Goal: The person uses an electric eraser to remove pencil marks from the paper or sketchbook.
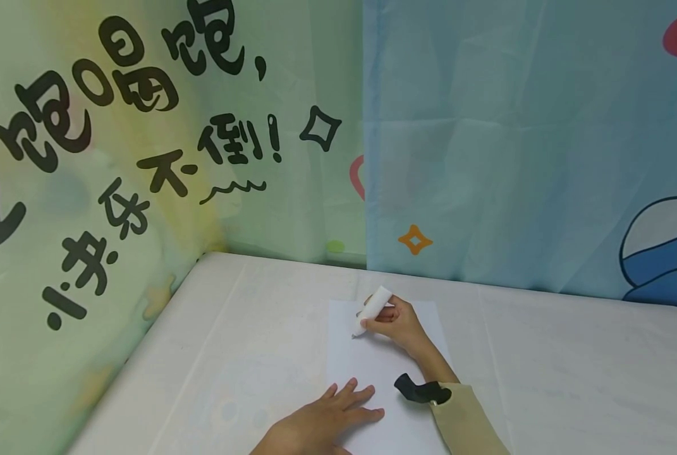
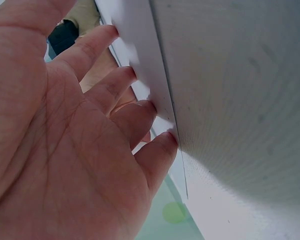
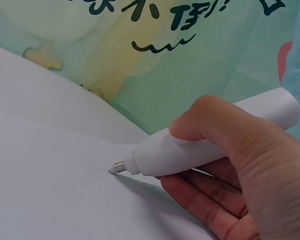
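Observation:
In the head view, my right hand [image 1: 402,327] pinches a thick white pen-shaped electric eraser [image 1: 375,305] between thumb and fingers. It leans over the upper part of a white sheet of paper [image 1: 344,360]. The right wrist view shows its metal sleeve and small pale tip [image 3: 118,167] at the paper, beside a very faint line. Whether the tip presses down is hard to tell. My left hand [image 1: 325,419] lies lower on the sheet with fingers spread. In the left wrist view, the left fingertips [image 2: 165,142] touch the paper near its edge, and the palm holds nothing.
A white-covered table [image 1: 247,328] spreads around the sheet. Behind it hang a green curtain [image 1: 292,208] with black lettering and a blue curtain [image 1: 514,158]. A black strap [image 1: 420,390] sits on the right sleeve [image 1: 466,417].

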Demonstrator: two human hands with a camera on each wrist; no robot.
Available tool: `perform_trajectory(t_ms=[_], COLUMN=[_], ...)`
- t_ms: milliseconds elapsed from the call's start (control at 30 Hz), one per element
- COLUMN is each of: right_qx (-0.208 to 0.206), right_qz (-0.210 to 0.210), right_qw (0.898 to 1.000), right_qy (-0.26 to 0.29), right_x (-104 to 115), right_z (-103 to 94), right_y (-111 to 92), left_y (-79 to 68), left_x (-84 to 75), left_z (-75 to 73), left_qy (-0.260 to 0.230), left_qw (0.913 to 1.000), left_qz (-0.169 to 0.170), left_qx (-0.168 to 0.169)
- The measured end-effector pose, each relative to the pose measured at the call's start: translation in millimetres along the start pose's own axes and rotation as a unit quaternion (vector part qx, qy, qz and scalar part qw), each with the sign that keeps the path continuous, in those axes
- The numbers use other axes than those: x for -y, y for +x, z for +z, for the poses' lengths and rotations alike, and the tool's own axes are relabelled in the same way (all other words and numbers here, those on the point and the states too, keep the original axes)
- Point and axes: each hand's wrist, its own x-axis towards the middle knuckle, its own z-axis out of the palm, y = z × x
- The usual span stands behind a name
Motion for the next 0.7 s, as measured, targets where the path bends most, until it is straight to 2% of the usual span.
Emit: perform_trajectory(t_ms=[300, 700], right_qx=[-0.005, 0.007], right_qz=[-0.002, -0.009], right_qw=[1.000, 1.000], right_qy=[-0.005, -0.003], right_x=[1.2, -0.3], right_z=[-0.1, 0.0], right_y=[-0.4, -0.3], left_y=[0.7, -0.2], left_x=[-1.4, 0.0], left_z=[-2.1, -0.3], left_qy=[-0.007, -0.012], left_qw=[0.9998, 0.9999], left_qz=[-0.008, -0.003], left_qx=[0.017, 0.003])
